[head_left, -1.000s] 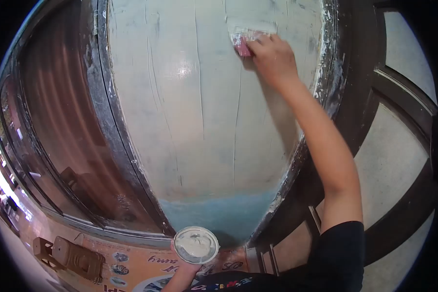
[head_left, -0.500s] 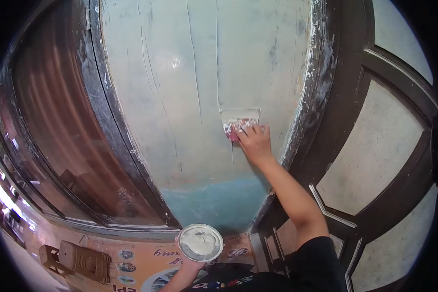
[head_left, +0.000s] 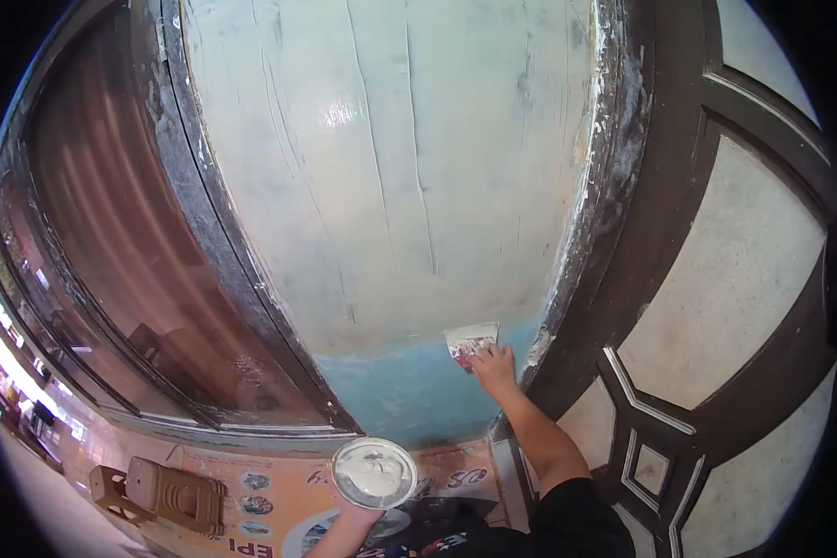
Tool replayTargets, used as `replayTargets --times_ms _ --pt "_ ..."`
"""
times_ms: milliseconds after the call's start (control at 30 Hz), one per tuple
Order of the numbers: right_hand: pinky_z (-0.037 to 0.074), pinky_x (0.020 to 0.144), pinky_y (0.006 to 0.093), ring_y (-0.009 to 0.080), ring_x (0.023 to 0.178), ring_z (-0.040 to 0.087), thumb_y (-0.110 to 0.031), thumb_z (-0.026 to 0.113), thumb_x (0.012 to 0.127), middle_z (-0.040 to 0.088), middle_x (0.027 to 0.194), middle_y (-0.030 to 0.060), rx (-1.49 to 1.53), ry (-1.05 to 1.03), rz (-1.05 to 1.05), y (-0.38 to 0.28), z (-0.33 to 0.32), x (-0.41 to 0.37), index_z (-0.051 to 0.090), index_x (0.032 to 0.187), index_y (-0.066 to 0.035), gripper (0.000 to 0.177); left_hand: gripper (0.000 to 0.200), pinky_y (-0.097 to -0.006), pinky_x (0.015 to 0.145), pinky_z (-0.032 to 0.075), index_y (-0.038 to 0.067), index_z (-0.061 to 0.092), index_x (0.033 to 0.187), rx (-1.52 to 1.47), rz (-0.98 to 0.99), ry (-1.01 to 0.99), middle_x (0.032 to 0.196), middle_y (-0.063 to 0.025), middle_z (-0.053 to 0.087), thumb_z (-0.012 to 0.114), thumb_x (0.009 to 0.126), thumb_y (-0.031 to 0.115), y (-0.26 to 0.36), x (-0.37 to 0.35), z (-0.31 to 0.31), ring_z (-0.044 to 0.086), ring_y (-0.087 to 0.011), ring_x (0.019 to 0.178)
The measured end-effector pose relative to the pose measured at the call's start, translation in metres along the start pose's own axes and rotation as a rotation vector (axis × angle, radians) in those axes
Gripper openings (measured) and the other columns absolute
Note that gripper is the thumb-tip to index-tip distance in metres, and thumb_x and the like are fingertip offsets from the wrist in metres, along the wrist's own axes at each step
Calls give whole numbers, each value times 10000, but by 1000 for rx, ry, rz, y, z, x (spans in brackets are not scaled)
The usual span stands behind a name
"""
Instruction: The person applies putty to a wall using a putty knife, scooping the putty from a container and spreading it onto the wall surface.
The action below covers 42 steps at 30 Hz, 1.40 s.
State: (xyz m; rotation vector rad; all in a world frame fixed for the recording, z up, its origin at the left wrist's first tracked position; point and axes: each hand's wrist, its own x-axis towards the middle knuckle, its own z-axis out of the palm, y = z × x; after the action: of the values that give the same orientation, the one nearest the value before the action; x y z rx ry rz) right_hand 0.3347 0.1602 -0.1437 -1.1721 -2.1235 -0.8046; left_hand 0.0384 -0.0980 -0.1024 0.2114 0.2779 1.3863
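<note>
My right hand [head_left: 495, 368] is closed on the reddish handle of a wide putty knife [head_left: 475, 333] smeared with white. Its blade lies against the wall panel [head_left: 325, 223], where the pale coated part meets the blue-green lower strip [head_left: 391, 402]. Thin raised lines run down the coated surface. Below, my left hand [head_left: 357, 523] holds up a round tub [head_left: 336, 484] from underneath; my fingers there are mostly hidden. Inside the tub is white putty [head_left: 378, 476].
A dark-framed window [head_left: 130, 279] with a brown curtain stands left of the panel. On the right is a dark door [head_left: 670, 223] with pale panels. Brown stacked stools [head_left: 172, 493] stand at lower left, near an orange printed banner [head_left: 279, 488].
My right hand and the putty knife have moved down the panel, from the coated area to the edge of the blue-green strip. The tub has shifted slightly left and down in view.
</note>
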Motion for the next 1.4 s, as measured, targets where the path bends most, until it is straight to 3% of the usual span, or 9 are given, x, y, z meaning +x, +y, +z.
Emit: replayTargets --times_ms 400,567,733,867,967,1067,1133,1267,1400 --pt "365 972 512 234 1100 531 -191 732 754 615 1150 8 179 -151 184 -7 -44 -2 682 1144 -220 395 739 -600 1061 398 118 496 1357 -227 -122 0 1361 -158 535 366 897 682 2 -1 23 499 -378 1268" --pt "423 893 442 303 950 583 -114 655 815 663 974 83 407 -64 207 10 -97 47 689 1034 -107 222 750 -606 1060 396 118 499 1356 -217 -104 8 1364 -159 533 375 886 689 7 -7 21 498 -382 1269" --pt "474 816 473 337 927 595 -111 624 820 660 928 102 462 50 76 35 -179 160 673 999 -82 188 761 -612 1058 394 119 501 1355 -195 -57 -35 1367 -159 531 385 875 696 8 8 26 496 -386 1269" --pt "504 752 451 327 864 608 -114 637 808 655 843 107 387 381 14 61 -285 288 702 1053 -129 254 769 -617 1057 392 119 504 1355 -178 -16 -58 1369 -160 529 393 865 702 6 22 31 494 -389 1270" --pt "517 720 409 280 855 616 -184 632 831 642 800 68 98 702 -39 83 -359 389 714 1066 -173 249 776 -620 1057 390 119 505 1355 -165 21 -84 1371 -160 528 398 859 706 6 28 19 493 -391 1270" --pt "523 765 395 275 883 639 -211 644 877 685 934 54 -69 968 -76 93 -417 473 716 1083 -178 220 783 -624 1056 389 119 507 1354 -157 62 -104 1373 -160 527 404 852 711 4 37 8 492 -394 1271" --pt "534 724 439 339 823 669 -224 585 851 699 916 160 -49 866 46 88 -442 516 733 875 -160 164 787 -626 1055 388 120 508 1354 -162 86 -103 1374 -160 526 408 847 714 0 45 9 492 -395 1271" --pt "528 775 448 341 874 662 -242 579 850 700 914 149 -131 882 -9 84 -426 563 739 877 -175 176 797 -631 1054 386 120 511 1354 -175 147 -81 1376 -161 524 415 838 719 -5 52 7 490 -398 1272" --pt "496 875 480 331 986 644 -222 585 850 703 940 142 57 762 -65 77 -389 548 748 950 -177 197 820 -641 1052 380 123 519 1351 -157 191 -22 1385 -159 519 434 811 734 -6 51 8 488 -408 1270"
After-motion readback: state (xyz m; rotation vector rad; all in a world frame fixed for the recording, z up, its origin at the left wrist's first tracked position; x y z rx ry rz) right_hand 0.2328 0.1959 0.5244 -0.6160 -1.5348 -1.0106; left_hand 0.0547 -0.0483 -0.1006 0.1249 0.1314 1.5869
